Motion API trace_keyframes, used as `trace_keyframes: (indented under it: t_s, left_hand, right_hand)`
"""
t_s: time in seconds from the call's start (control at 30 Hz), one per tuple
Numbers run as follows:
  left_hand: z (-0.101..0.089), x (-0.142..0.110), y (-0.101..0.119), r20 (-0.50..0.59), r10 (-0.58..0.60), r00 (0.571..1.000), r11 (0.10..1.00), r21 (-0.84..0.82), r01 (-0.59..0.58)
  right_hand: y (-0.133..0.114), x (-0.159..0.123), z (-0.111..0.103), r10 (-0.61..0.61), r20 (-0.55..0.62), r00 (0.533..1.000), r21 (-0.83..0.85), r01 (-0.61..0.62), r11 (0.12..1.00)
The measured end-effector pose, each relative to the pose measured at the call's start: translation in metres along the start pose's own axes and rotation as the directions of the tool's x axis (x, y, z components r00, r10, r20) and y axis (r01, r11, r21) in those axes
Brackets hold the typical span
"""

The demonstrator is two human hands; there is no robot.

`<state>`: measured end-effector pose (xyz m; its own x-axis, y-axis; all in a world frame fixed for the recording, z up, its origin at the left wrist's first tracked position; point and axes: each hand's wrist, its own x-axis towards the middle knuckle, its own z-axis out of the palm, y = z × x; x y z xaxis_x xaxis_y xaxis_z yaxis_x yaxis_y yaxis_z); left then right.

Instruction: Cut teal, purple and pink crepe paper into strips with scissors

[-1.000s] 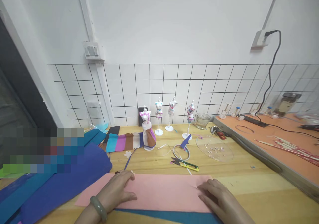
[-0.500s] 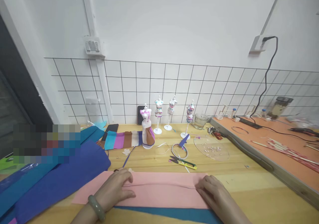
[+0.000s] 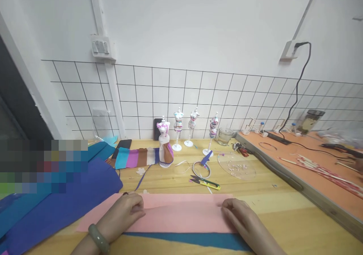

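A long pink piece of cloth (image 3: 181, 221) lies across the table in front of me, with a soft ridge running between my hands. My left hand (image 3: 124, 211), a green bangle (image 3: 98, 238) on its wrist, pinches the cloth left of its middle, thumb against fingers. Near the right end, my right hand (image 3: 238, 214) has its fingertips closed on the cloth; the exact grip is partly hidden. A teal piece of cloth (image 3: 187, 240) shows below the pink one's near edge. Yellow-handled thread snips (image 3: 205, 182) lie just beyond.
Small dress forms stand at the back, one (image 3: 164, 145) wearing coloured cloth. Beside the snips are a hoop (image 3: 201, 169) and a clear disc with beads (image 3: 236, 166). Blue cloth (image 3: 70, 198) is heaped at left. A raised orange surface (image 3: 312, 149) borders the right.
My left thumb and fingers, apart before, have closed together. The thin line between the hands is fainter and sits slightly higher. The whole view has shifted a little.
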<state>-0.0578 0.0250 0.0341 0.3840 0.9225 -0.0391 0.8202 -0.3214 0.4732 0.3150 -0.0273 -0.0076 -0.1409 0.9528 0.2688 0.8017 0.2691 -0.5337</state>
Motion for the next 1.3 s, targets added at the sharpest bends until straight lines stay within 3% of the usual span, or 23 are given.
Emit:
trace_keyframes:
  t_s: [0.23,0.4,0.53,0.67,0.73,1.03,1.3]
  left_hand:
    - [0.001,0.003,-0.006,0.001,0.010,1.000,0.997,-0.073,-0.010]
    - [-0.007,-0.002,0.000,0.053,-0.014,0.999,0.996,-0.090,0.019]
    - [-0.015,-0.012,0.002,0.189,-0.023,0.982,0.989,-0.137,0.050]
    - [-0.017,-0.023,0.005,0.368,-0.035,0.929,0.976,-0.185,0.110]
    - [-0.015,-0.025,0.007,0.403,-0.050,0.914,0.973,-0.187,0.135]
    - [-0.010,-0.024,0.005,0.398,-0.037,0.917,0.975,-0.189,0.121]
    - [-0.013,-0.025,0.005,0.402,-0.063,0.913,0.963,-0.216,0.161]
  right_hand:
    - [0.007,0.002,0.003,0.064,-0.038,0.997,0.040,-0.063,0.997]
    - [-0.004,-0.002,-0.004,-0.016,0.051,0.999,0.057,0.013,0.998]
    - [-0.010,-0.005,-0.006,-0.066,0.009,0.998,0.024,0.066,0.998]
    - [-0.010,-0.006,-0.008,-0.074,-0.026,0.997,0.079,0.076,0.994]
    - [-0.010,-0.005,-0.009,-0.072,-0.029,0.997,0.082,0.074,0.994]
    - [-0.010,-0.004,-0.009,-0.040,0.037,0.999,0.080,0.037,0.996]
    - [-0.009,-0.005,-0.007,-0.010,0.022,1.000,0.066,0.009,0.998]
